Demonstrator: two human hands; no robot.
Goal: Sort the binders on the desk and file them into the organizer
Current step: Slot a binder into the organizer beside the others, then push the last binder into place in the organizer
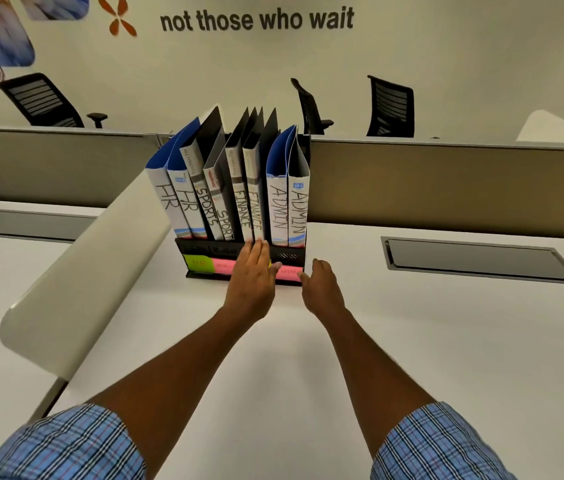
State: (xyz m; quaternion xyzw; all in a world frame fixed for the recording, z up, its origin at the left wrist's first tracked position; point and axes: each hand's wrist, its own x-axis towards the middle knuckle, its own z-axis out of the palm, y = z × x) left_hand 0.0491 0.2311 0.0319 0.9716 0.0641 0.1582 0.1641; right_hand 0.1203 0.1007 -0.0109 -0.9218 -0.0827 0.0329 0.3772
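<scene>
In the head view, the organizer (201, 245) is seen standing on the tabletop (412, 323), straight ahead of both hands, its long axis running left to right. Eight binders (239, 188) are filed in it, spines turned near, paired as HR, SPORTS, FINANCE and ADMIN. The left hand (251, 275) is laid with straight fingers against the front lip below the FINANCE pair and holds nothing. The right hand (322, 285) is loosely curled, empty, just beside the near right corner; contact cannot be told. The left hand is judged nearer. Open tabletop is left on the right and near sides. A curved white divider (93, 271) crowds the left, and a partition (446, 181) closes the far side.
</scene>
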